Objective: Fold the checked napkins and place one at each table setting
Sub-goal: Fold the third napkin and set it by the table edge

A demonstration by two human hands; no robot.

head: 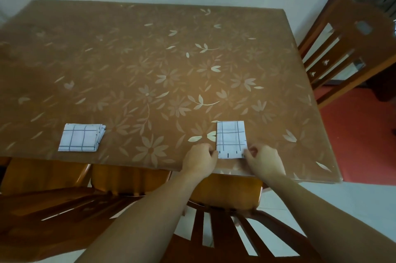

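Observation:
A white napkin with dark checks [231,137] lies folded into a narrow rectangle near the front edge of the table, right of centre. My left hand [200,158] pinches its near left corner. At the near right corner my right hand [264,161] pinches it the same way. The near edge of this napkin looks turned up between the two hands. A stack of folded checked napkins [80,140] lies flat at the front left of the table, well apart from both hands.
The table [150,59] has a brown cover with pale flowers. Wooden chairs [225,220] are tucked under its front edge, and another chair [347,48] stands at the right side. A red floor [360,138] shows at right.

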